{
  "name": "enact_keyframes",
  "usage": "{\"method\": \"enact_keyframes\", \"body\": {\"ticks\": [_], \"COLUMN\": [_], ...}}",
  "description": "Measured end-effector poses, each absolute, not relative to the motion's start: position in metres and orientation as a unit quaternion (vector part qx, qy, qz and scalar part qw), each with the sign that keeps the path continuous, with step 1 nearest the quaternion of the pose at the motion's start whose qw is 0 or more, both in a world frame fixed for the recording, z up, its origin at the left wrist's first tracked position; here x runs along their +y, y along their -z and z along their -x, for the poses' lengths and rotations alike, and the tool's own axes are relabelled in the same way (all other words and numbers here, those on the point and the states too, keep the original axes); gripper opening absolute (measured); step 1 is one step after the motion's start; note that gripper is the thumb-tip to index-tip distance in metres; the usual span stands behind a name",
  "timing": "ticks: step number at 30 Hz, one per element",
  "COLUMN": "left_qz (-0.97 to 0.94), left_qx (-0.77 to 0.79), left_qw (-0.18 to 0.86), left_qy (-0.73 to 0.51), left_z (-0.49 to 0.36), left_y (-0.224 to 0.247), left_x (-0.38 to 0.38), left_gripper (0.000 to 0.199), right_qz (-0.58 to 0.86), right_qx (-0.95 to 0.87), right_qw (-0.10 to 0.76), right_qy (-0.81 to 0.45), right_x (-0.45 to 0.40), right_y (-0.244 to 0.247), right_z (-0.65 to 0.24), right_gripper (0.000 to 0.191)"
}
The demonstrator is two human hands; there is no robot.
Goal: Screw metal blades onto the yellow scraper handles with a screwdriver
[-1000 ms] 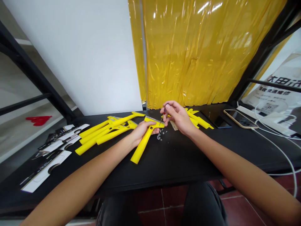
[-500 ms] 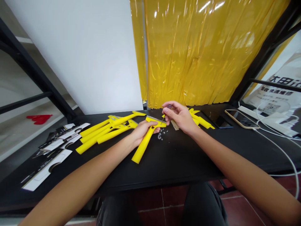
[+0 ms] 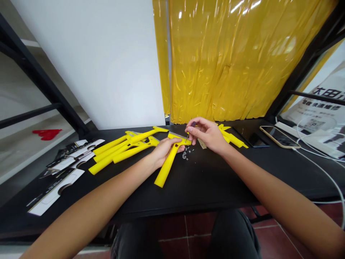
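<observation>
My left hand (image 3: pixel 165 151) is closed around the head of a yellow scraper (image 3: pixel 166 168), its handle slanting down toward me and a metal blade along its far edge. In my right hand (image 3: pixel 207 133) a small screwdriver (image 3: pixel 193 124) is pinched, its thin shaft pointing down at the right end of the scraper's head. The tip appears to touch the head there, though the screw itself is too small to make out. Several small metal nuts (image 3: pixel 184 155) lie on the black table just below the head.
Several yellow scrapers (image 3: pixel 121 149) are piled at left, beside printed card sleeves (image 3: pixel 58 190). More yellow parts (image 3: pixel 232 138) lie right of my right hand, near a flat piece (image 3: pixel 201 143). A dark tablet or phone (image 3: pixel 252 136), another phone (image 3: pixel 279 136) and white cables (image 3: pixel 320 167) are at right.
The camera view has shifted slightly. Both hands stay at the scraper's head; my right fingers have turned a little, and more of the screwdriver's dark handle shows.
</observation>
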State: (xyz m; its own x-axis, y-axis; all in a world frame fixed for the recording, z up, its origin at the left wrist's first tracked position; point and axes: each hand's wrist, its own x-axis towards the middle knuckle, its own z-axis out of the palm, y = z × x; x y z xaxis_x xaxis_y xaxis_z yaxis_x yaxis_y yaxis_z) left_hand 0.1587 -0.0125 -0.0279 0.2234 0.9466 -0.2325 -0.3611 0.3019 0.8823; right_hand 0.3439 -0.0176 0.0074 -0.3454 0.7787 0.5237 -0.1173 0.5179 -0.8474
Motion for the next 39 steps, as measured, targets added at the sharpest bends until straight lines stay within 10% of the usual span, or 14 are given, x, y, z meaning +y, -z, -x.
{"method": "enact_keyframes", "body": {"ticks": [39], "left_qz": [-0.468], "left_qx": [0.425], "left_qw": [0.633], "left_qy": [-0.447], "left_z": [-0.159], "left_y": [0.036], "left_x": [-0.013], "left_gripper": [0.010], "right_qz": [0.263], "right_qx": [-0.659], "right_qw": [0.580], "right_qy": [-0.400], "right_x": [-0.011], "right_y": [-0.003], "right_z": [-0.344], "right_gripper": [0.033]}}
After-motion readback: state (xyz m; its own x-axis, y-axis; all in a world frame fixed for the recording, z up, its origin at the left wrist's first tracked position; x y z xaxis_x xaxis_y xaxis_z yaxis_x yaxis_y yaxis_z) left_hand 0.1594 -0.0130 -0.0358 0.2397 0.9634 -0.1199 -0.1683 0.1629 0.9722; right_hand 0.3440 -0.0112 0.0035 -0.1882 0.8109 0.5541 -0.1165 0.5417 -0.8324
